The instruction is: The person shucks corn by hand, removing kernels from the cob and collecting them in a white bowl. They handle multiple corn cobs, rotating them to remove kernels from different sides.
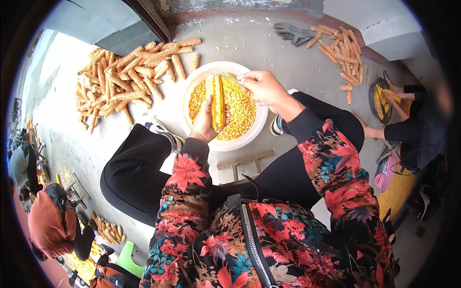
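Note:
An ear of yellow corn (217, 104) is gripped in my left hand (204, 123) over a white plastic basin (263, 124). Pale stripes run lengthwise along the ear where kernels are gone. My right hand (264, 88) grips a thin metal tool (232, 78), possibly a screwdriver or awl, whose tip is near the top end of the ear. Loose corn kernels (239, 122) fill much of the basin. Another yellow ear (234, 86) lies in it, partly hidden behind the tool and my right hand.
Stripped corncobs (119, 79) are heaped left of the basin, with a smaller cob pile (344, 54) at upper right beside grey gloves (293, 34). A wooden stool (246, 160) is between my legs. One person (414, 126) sits at right by a dark bowl (380, 100); several others work at left.

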### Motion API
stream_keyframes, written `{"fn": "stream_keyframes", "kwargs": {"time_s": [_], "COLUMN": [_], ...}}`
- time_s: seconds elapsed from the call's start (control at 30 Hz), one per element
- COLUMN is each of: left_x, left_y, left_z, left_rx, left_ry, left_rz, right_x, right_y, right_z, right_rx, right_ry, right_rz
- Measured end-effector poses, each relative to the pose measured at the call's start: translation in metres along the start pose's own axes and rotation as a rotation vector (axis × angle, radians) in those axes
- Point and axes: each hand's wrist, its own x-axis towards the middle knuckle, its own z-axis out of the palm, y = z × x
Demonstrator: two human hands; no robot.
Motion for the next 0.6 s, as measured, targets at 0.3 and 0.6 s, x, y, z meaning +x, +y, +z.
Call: {"fn": "stream_keyframes", "kwargs": {"time_s": [0.3, 0.6], "left_x": [-0.057, -0.085], "left_y": [0.052, 0.103], "left_z": [0.073, 0.102], "left_rx": [0.156, 0.328], "left_ry": [-0.116, -0.109], "left_rz": [0.127, 0.118], "right_x": [-0.042, -0.044], "right_y": [-0.041, -0.064], "right_z": [-0.035, -0.023], "right_rx": [0.406, 0.630], "right_ry": [-0.133, -0.309], "right_rz": [-0.041, -0.087]}}
